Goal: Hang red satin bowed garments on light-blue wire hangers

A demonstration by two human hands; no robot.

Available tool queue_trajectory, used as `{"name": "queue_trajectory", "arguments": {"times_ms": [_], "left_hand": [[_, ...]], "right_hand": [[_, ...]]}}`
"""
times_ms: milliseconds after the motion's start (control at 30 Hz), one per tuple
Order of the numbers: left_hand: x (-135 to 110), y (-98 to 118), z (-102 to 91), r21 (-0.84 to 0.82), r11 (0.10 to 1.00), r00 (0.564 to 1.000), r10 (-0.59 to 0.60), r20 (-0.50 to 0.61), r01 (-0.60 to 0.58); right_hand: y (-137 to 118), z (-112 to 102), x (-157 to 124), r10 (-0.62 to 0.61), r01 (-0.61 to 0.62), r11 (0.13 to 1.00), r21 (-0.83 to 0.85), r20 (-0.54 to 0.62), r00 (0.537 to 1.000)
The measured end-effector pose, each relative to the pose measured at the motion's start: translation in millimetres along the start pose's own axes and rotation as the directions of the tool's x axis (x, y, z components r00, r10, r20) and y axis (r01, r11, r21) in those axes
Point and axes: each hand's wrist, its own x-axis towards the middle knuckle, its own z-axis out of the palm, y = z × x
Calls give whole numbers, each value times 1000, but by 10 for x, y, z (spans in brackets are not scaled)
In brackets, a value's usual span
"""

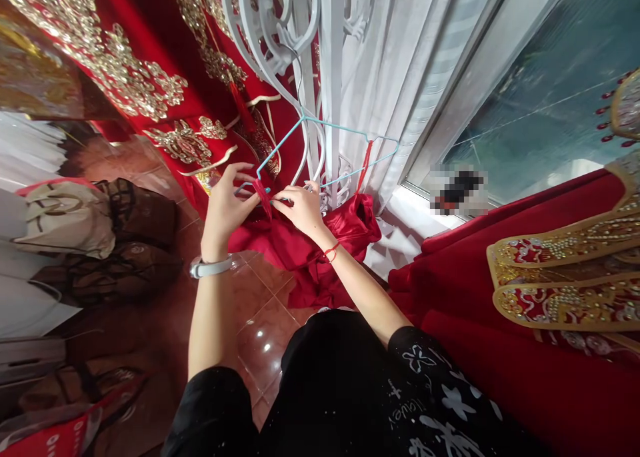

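Observation:
A light-blue wire hanger point(334, 122) hangs by its hook from a white scrolled metal stand point(331, 57). Below it droops a red satin garment point(345, 227), and one thin red strap point(365, 167) loops over the hanger's right end. At the hanger's left end, my left hand point(231, 200) pinches the garment's other strap point(263, 196) between thumb and fingers. My right hand point(301, 207) has its fingertips closed on the same strap, just right of my left thumb. Both hands are close together, and the cloth hangs beneath them.
Red robes with gold beading point(165, 87) hang at the left, close to the stand. Brown bags point(140, 264) and a cream bag point(70, 217) lie further left. White curtains point(395, 57) and a glass pane point(530, 104) are behind. Another red embroidered gown point(465, 270) stands at the right.

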Motion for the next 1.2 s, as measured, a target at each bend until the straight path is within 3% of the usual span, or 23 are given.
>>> {"name": "queue_trajectory", "arguments": {"times_ms": [133, 233, 300, 367, 433, 500, 533, 600, 667, 733, 833, 900, 1100, 1200], "left_hand": [[-242, -209, 17, -114, 991, 992, -85, -89, 75], [-248, -172, -17, -32, 996, 991, 83, -103, -86], [-159, -92, -43, 111, 977, 977, 192, -97, -181], [-38, -29, -47, 199, 966, 977, 186, -101, -163], [74, -13, -18, 194, 977, 985, 113, -133, -86], [150, -38, 38, 153, 988, 987, 57, -149, -34], [173, -57, 70, 136, 990, 988, 42, -149, -22], [197, -95, 131, 117, 993, 987, 33, -157, -15], [203, -127, 174, 103, 995, 985, 33, -169, -15], [210, -154, 193, 89, 996, 985, 34, -170, -19], [232, -189, 189, 78, 997, 987, 36, -155, -24], [255, -210, 179, 83, 996, 988, 38, -149, -26], [319, -304, 165, 54, 997, 985, 71, -155, -63], [341, -364, 179, 29, 995, 977, 104, -185, -100]], "right_hand": [[2, 12, 7, -13, 13, 1000, 4, 4, 1000], [19, 15, -26, -83, 83, 993, 80, -3, 997], [113, -19, -110, -122, 133, 979, 154, -79, 989], [334, -100, -262, -48, 95, 981, 169, -261, 964], [689, -227, -477, 141, -90, 988, 127, -487, 862], [1114, -371, -734, 344, -368, 925, 95, -621, 704], [1319, -435, -867, 433, -491, 867, 85, -614, 660], [1653, -524, -1113, 633, -660, 741, 127, -460, 623], [1844, -549, -1296, 713, -708, 689, 152, -315, 626], [1912, -533, -1391, 718, -704, 692, 163, -258, 646], [1913, -515, -1394, 705, -683, 708, 180, -244, 666], [1923, -547, -1354, 711, -682, 702, 204, -256, 655], [2028, -866, -1306, 783, -670, 620, 408, -385, 489], [2011, -1082, -1310, 796, -585, 602, 543, -352, 492]]}}
